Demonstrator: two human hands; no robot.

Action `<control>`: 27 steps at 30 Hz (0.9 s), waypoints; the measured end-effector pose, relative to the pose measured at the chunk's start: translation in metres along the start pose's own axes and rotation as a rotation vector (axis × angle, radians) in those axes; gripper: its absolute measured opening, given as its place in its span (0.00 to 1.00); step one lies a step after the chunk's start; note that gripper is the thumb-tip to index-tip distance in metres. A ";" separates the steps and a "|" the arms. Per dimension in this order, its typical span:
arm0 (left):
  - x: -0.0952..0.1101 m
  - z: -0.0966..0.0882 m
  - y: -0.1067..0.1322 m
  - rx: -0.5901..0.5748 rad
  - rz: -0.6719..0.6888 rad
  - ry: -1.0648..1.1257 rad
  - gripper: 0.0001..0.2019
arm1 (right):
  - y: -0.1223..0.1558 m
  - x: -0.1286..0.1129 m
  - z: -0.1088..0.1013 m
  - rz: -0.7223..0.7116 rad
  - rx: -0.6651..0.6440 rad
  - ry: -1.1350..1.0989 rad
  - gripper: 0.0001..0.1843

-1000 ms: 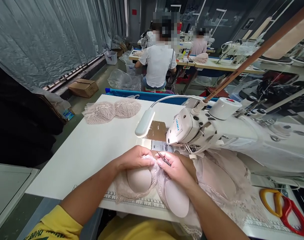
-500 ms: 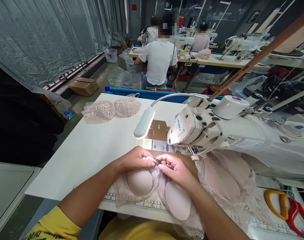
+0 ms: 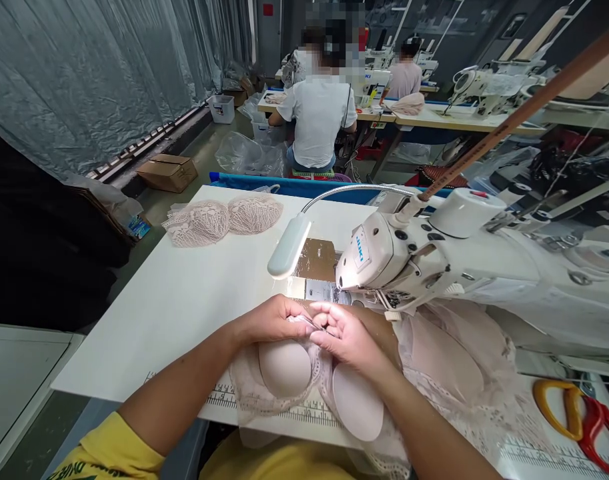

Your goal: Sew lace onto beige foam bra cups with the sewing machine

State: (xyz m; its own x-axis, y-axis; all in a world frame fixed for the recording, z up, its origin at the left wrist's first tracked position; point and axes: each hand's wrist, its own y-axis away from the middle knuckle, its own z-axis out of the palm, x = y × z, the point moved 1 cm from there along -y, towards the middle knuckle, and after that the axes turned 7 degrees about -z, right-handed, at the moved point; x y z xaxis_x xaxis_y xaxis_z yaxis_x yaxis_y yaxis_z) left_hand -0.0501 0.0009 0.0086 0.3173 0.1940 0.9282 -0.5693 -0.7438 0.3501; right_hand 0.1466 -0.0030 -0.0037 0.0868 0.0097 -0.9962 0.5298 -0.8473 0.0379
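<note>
A pale pink lace bra (image 3: pixel 285 369) with smooth moulded cups lies at the table's front edge, its lower part hanging towards my lap. My left hand (image 3: pixel 277 319) pinches the bra's upper middle edge between thumb and fingers. Close against it, my right hand (image 3: pixel 347 337) is closed round a slim grey metal tool (image 3: pixel 325 327), whose tip meets the pinched fabric. Most of that tool is hidden by the fingers, so its exact kind is unclear. Both hands are just in front of the white sewing machine (image 3: pixel 379 250).
A lamp (image 3: pixel 289 247) on a bendy neck hangs over the machine bed. Another lace cup piece (image 3: pixel 199 223) lies at the table's far left. More pink lace pieces (image 3: pixel 449 353) are heaped on the right, near scissors (image 3: pixel 559 407) with orange and red handles. A co-worker (image 3: pixel 317 120) sits ahead.
The fingers of my right hand have lifted and spread slightly, while its thumb has shifted left towards my left hand. The bra has moved a little to the right.
</note>
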 end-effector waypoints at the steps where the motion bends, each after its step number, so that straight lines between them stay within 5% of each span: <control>1: -0.001 -0.005 0.002 -0.052 0.001 -0.023 0.12 | 0.000 -0.001 0.000 0.024 -0.028 0.032 0.18; 5: -0.005 -0.028 0.016 -0.187 -0.097 -0.097 0.13 | 0.001 -0.007 -0.005 0.079 -0.005 0.188 0.14; 10: -0.002 -0.042 0.025 0.029 -0.069 -0.113 0.09 | 0.003 -0.008 -0.008 0.024 -0.127 0.241 0.17; 19: -0.002 -0.027 0.018 0.052 -0.034 0.065 0.12 | 0.001 -0.002 -0.004 -0.037 -0.005 0.108 0.14; 25: -0.001 -0.010 0.008 0.031 -0.017 0.061 0.11 | -0.005 -0.008 0.002 -0.111 0.039 0.335 0.08; 27: 0.001 -0.006 0.006 0.031 -0.033 0.032 0.10 | -0.007 -0.007 -0.001 -0.144 0.121 0.425 0.14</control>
State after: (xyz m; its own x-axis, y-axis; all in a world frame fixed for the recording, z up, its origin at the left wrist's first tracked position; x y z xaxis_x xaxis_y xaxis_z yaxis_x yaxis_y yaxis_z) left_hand -0.0576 0.0001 0.0124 0.3111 0.2384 0.9200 -0.5354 -0.7558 0.3769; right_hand 0.1430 0.0035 0.0030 0.3711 0.3269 -0.8691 0.4621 -0.8769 -0.1325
